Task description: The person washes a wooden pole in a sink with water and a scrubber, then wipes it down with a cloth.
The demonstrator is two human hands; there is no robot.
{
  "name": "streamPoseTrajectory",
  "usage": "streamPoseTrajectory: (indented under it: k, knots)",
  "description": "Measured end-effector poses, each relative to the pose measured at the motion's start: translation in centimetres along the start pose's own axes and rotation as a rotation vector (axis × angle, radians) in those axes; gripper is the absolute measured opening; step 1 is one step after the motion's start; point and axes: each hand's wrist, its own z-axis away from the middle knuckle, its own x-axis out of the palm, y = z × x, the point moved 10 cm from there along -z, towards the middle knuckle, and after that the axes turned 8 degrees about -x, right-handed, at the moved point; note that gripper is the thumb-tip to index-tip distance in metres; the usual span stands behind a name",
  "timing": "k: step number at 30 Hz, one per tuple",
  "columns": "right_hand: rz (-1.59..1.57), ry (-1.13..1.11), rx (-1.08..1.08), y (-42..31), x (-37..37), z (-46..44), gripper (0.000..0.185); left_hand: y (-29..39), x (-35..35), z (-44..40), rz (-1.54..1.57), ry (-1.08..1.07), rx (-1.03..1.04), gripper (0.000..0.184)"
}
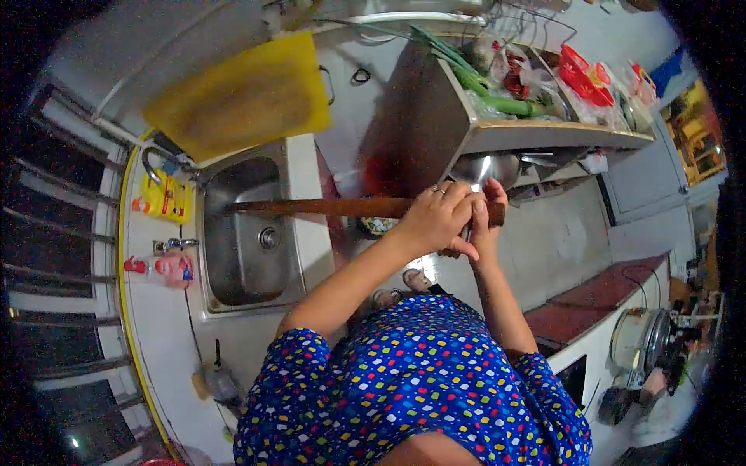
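Note:
A long brown wooden bar (326, 207) stretches level from above the sink to my hands. My left hand (439, 217), with a ring on one finger, is closed over the bar near its right end. Beside it, touching it, my right hand (486, 217) is closed around the bar's end, fingers bent. Something dark and narrow shows between the hands, too hidden to name. Just beyond them, under the shelf, is a shiny rounded metal vessel (489, 167).
To the left is a steel sink (249, 291) with a faucet (151, 163). A yellow board (241, 93) leans behind it. Green onions (505, 105) and a red basket (583, 75) sit on the shelf unit. A pot (639, 338) stands on the right counter.

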Motion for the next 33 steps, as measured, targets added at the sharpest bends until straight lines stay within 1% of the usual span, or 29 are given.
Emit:
streamPoseTrajectory:
  k: [1, 2, 3, 4, 5, 6, 7, 8, 9, 10, 12, 13, 14, 16, 17, 18, 19, 20, 21, 22, 23, 24, 26, 27, 28, 30, 31, 33]
  knots:
    - [0.01, 0.008, -0.05, -1.2, 0.2, 0.0, 0.049, 0.0, 0.1, 0.3, 0.005, -0.008, 0.026, 0.089]
    - [0.002, -0.004, -0.049, -1.2, 0.2, 0.0, 0.049, 0.2, 0.0, 0.5, 0.01, -0.017, 0.053, 0.089]
    - [0.001, -0.117, -0.117, -1.7, 0.8, -0.2, 0.045, 0.0, -0.2, 0.7, 0.028, -0.027, 0.051, 0.072]
    - [-0.087, -0.175, -0.099, -2.9, 1.7, 0.0, 0.04, -0.3, -0.2, 1.0, 0.019, -0.022, 0.042, 0.072]
    - [-0.173, -0.231, -0.074, -4.0, 2.6, 0.3, 0.035, -0.5, -0.2, 1.4, -0.051, 0.007, 0.043, 0.059]
    - [-0.182, -0.238, -0.075, -4.3, 3.3, 0.7, 0.035, -0.6, -0.1, 1.8, -0.122, 0.036, 0.047, 0.047]
    - [-0.293, -0.229, -0.073, -4.6, 3.7, 1.0, 0.034, -0.7, -0.5, 2.1, -0.124, 0.092, 0.014, 0.033]
    - [-0.405, -0.221, -0.075, -4.9, 4.0, 1.0, 0.034, -0.9, -0.6, 2.3, -0.133, 0.1, 0.012, 0.033]
    - [-0.406, -0.235, -0.105, -5.0, 4.0, 0.9, 0.025, -1.3, -0.7, 2.5, -0.127, 0.111, 0.005, 0.033]
    - [-0.412, -0.241, -0.109, -5.2, 3.9, 1.1, 0.025, -1.7, -0.8, 2.8, -0.116, 0.119, -0.004, 0.033]
    - [-0.609, -0.139, 0.15, -3.3, 3.5, 1.5, 0.016, -2.8, -1.3, 3.8, -0.133, 0.135, -0.032, 0.034]
    - [-0.583, -0.108, 0.111, -4.8, 3.6, 1.3, 0.01, -3.2, -1.6, 4.0, -0.144, 0.143, -0.054, 0.036]
    - [-0.584, -0.108, 0.111, -4.8, 3.4, 1.3, 0.01, -3.1, -1.6, 4.0, -0.144, 0.143, -0.054, 0.036]
    - [-0.675, -0.14, 0.144, -5.0, 3.2, 1.3, 0.01, -2.8, -1.5, 4.1, -0.153, 0.143, -0.041, 0.044]
    - [-0.664, -0.139, 0.138, -5.7, 2.4, 0.8, 0.01, -2.9, -1.6, 4.3, -0.155, 0.145, -0.045, 0.044]
    - [-0.712, -0.09, 0.177, -5.4, 1.4, 0.2, 0.011, -3.6, -1.6, 4.6, -0.15, 0.146, -0.089, 0.049]
    - [-0.758, -0.072, 0.161, -6.1, 0.4, -0.7, 0.011, -4.2, -1.6, 5.0, -0.145, 0.145, -0.131, 0.054]
    - [-0.802, -0.052, 0.145, -6.7, -0.7, -1.6, 0.012, -4.5, -1.6, 5.5, -0.143, 0.145, -0.13, 0.054]
    - [-0.8, -0.05, 0.145, -7.0, -1.8, -2.2, 0.012, -5.2, -1.6, 6.3, -0.161, 0.141, -0.161, 0.057]
    - [-0.878, -0.063, 0.145, -7.5, -2.5, -2.7, 0.015, -5.9, -1.8, 7.1, -0.182, 0.139, -0.192, 0.06]
    - [-0.957, -0.078, 0.145, -7.9, -3.1, -3.2, 0.017, -6.6, -1.7, 7.8, -0.213, 0.11, -0.222, 0.06]
    - [-0.957, -0.078, 0.146, -8.1, -4.0, -3.7, 0.017, -7.3, -1.9, 8.6, -0.213, 0.11, -0.223, 0.06]
    - [-0.88, 0.059, 0.173, -8.0, -6.7, -4.4, 0.022, -9.3, -1.8, 10.5, -0.299, 0.108, -0.268, 0.056]
    - [-0.819, 0.111, 0.199, -9.8, -7.0, -4.6, 0.025, -10.5, -1.8, 11.8, -0.293, 0.107, -0.262, 0.056]
    - [-0.814, 0.116, 0.193, -9.2, -8.4, -5.0, 0.025, -12.4, -1.5, 13.2, -0.344, 0.064, -0.294, 0.054]
    - [-0.93, 0.128, 0.158, -7.7, -12.9, -6.8, 0.026, -16.1, -1.2, 15.9, -0.415, -0.035, -0.392, 0.055]
    - [-0.86, 0.182, 0.142, -7.9, -14.5, -7.4, 0.027, -17.7, -1.1, 17.5, -0.433, -0.097, -0.458, 0.057]
    - [-0.825, 0.213, 0.135, -7.0, -18.8, -9.0, 0.028, -19.7, -2.2, 19.7, -0.489, -0.117, -0.461, 0.056]
